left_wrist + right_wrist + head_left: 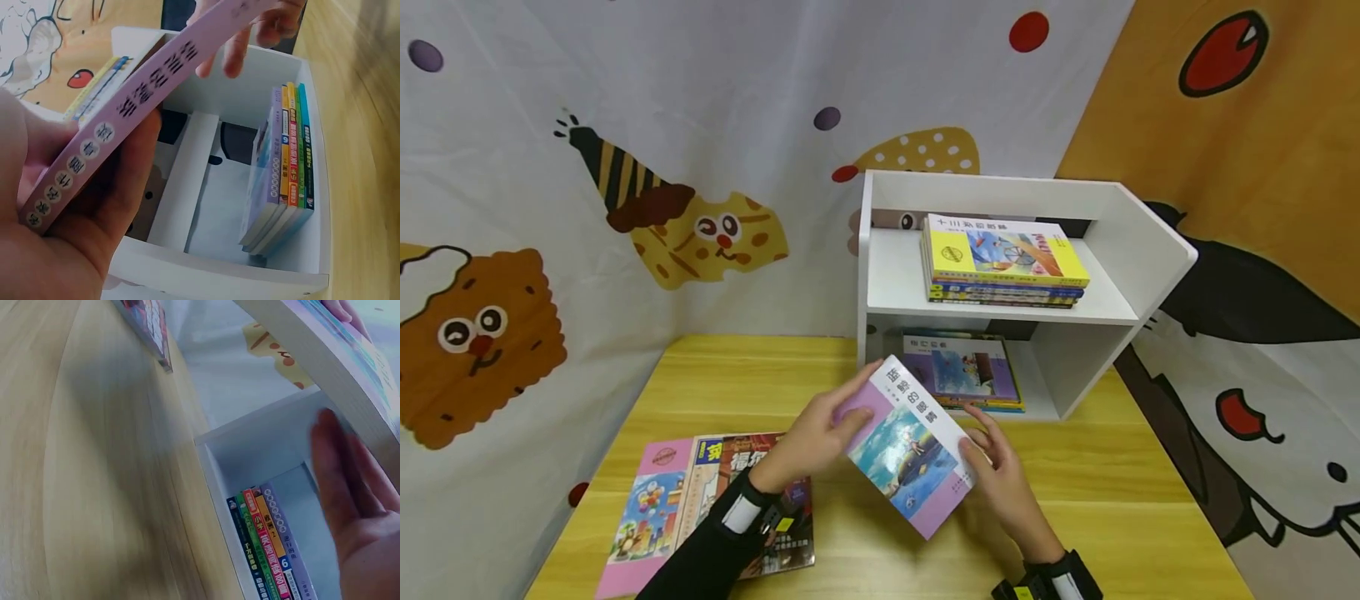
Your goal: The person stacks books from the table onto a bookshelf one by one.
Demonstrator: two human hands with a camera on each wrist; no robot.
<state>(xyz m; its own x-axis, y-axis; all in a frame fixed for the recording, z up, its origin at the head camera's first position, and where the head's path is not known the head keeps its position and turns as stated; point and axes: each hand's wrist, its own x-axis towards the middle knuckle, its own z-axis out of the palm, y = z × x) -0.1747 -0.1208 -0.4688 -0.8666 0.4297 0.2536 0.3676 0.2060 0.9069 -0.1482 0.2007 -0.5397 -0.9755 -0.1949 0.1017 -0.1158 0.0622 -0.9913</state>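
Observation:
A paperback with a lilac and white cover and a sea picture [904, 458] is held tilted above the table, in front of the shelf. My left hand [820, 433] grips its left edge, thumb on the cover and fingers underneath. The lilac spine [147, 94] faces the left wrist camera. At the book's right corner is my right hand [1000, 479], its thumb at the cover's edge. In the right wrist view that hand's fingers [334, 469] are straight and slightly blurred, beside the book's page edges [350, 381].
A white two-tier shelf [1120, 296] stands at the table's back right. Its upper tier bears a stack of books [1007, 258]; another stack [962, 371] lies on the lower tier. At the table's front left, several books and magazines [651, 508] overlap under my left forearm.

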